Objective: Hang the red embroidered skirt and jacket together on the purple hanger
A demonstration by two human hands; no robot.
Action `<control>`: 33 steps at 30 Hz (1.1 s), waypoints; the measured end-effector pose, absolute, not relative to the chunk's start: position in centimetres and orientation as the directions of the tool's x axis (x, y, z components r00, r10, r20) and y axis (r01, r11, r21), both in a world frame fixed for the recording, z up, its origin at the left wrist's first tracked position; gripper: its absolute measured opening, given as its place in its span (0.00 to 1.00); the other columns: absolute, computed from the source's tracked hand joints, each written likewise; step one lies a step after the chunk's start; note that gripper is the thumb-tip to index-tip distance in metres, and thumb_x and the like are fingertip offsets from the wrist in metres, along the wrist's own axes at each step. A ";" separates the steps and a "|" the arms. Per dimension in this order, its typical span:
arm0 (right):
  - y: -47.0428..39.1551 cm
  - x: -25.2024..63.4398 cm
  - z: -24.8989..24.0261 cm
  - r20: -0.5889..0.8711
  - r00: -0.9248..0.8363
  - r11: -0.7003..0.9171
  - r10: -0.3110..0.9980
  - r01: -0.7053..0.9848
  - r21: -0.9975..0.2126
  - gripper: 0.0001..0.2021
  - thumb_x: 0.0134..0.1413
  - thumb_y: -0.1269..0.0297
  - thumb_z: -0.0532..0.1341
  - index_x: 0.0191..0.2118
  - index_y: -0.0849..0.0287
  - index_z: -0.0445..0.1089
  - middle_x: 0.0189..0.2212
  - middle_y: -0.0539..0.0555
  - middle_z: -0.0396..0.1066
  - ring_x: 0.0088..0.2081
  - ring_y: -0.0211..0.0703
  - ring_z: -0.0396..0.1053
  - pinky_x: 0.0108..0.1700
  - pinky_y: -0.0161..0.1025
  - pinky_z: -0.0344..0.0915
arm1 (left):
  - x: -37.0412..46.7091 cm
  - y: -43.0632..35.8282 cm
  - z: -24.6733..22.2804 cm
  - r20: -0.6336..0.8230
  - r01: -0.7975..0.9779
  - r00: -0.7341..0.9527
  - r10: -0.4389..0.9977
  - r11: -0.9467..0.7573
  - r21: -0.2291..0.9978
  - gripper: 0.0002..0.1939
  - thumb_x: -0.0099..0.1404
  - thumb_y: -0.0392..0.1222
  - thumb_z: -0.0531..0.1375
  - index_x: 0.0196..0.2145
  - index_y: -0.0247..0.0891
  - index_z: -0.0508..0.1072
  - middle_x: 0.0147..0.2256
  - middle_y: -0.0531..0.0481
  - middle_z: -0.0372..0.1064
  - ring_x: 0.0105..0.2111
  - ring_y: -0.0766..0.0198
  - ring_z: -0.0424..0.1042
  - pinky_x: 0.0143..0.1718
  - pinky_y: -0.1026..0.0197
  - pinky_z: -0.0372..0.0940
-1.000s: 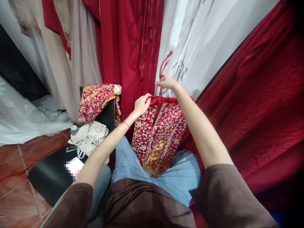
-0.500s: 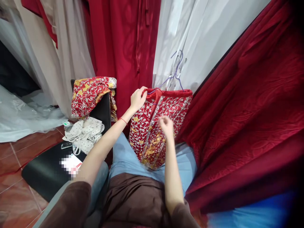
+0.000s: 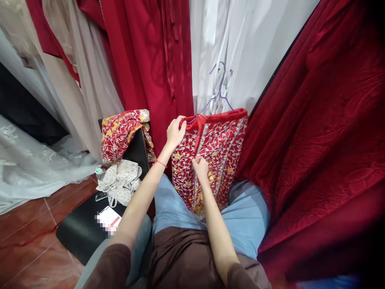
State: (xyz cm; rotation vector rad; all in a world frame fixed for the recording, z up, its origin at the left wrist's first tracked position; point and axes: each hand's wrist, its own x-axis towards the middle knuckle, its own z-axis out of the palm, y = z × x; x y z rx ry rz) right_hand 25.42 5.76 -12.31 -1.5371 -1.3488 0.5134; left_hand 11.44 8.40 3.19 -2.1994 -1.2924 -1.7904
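Note:
A red garment (image 3: 224, 140) with silver and gold embroidery hangs upright on a purple wire hanger (image 3: 220, 90) between my knees. My left hand (image 3: 176, 131) grips its top edge at the left corner, thumb over the red band. Lower down, at the garment's front opening, my right hand (image 3: 200, 165) is closed in a pinch at the silver-trimmed edge. The bit of cloth between those fingertips is mostly hidden. Inside the opening, the red lining shows near the top.
To the left, a black chair (image 3: 78, 228) carries a white dotted cloth (image 3: 122, 180), a phone (image 3: 101, 196) and a white card (image 3: 110, 218). Another red embroidered garment (image 3: 120, 130) drapes over its backrest. Red curtain-like cloth (image 3: 313, 152) hangs close on the right; white and red fabrics hang ahead.
My right hand has moved left and slightly down, from in front of the garment onto its opening edge. My left hand keeps its hold on the top corner. The camera view has shifted slightly.

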 end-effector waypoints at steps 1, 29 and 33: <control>5.7 25.6 -12.3 0.275 0.284 0.119 0.918 0.466 -0.877 0.08 0.50 0.59 0.58 0.26 0.55 0.62 0.25 0.52 0.72 0.29 0.43 0.68 0.33 0.37 0.58 | 11.1 8.4 3.1 0.837 0.545 -0.021 0.547 -0.696 0.468 0.09 0.71 0.43 0.54 0.43 0.40 0.72 0.41 0.47 0.75 0.43 0.59 0.74 0.48 0.59 0.65; 1.1 27.7 -10.4 0.182 -0.165 0.203 0.969 0.121 -0.972 0.09 0.41 0.59 0.62 0.21 0.59 0.68 0.14 0.45 0.59 0.21 0.33 0.54 0.25 0.32 0.51 | 17.6 0.8 -15.4 0.454 0.697 -0.267 0.850 -0.155 0.700 0.06 0.67 0.36 0.58 0.31 0.40 0.68 0.27 0.52 0.69 0.29 0.62 0.69 0.30 0.63 0.48; 0.9 27.1 -10.3 0.159 -0.146 0.155 0.976 -0.040 -0.987 0.09 0.39 0.58 0.63 0.22 0.59 0.68 0.14 0.44 0.57 0.18 0.30 0.50 0.22 0.33 0.46 | 17.3 0.8 -15.2 0.457 0.675 -0.234 0.858 -0.195 0.712 0.06 0.67 0.37 0.57 0.31 0.40 0.69 0.25 0.52 0.69 0.29 0.62 0.69 0.29 0.64 0.49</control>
